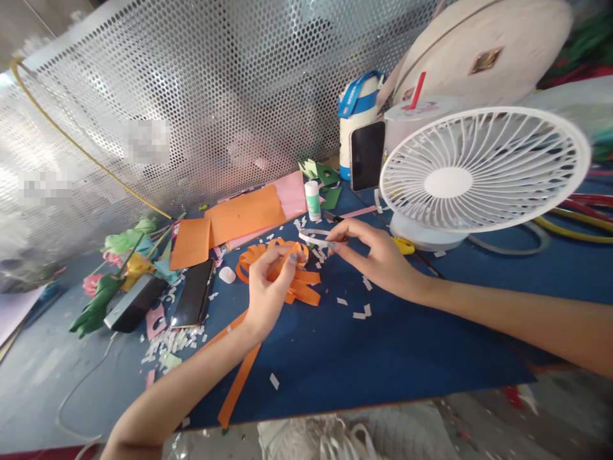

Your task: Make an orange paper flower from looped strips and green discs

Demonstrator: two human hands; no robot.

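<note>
My left hand [271, 291] is closed, thumb against fingers, on a bunch of looped orange paper strips [304, 292]. Some loops rise behind the fingers, and the loose ends point right. My right hand [371, 259] pinches a thin, curved white strip [313, 239] between thumb and forefinger, just right of the orange loops. Two longer orange strips [242, 383] run under my left wrist toward the table's front edge. Behind my hands stands a glue stick [313, 201] with a white cap. Orange paper sheets [246, 215] lie on pink ones at the back.
A white fan [447, 182] stands close to my right hand, beside yellow-handled scissors [403, 245]. A bottle [358, 128] and an upright phone [368, 155] are behind. Leftward lie another phone [193, 294], a black box [136, 303], paper flowers [134, 252] and scattered paper scraps [175, 338].
</note>
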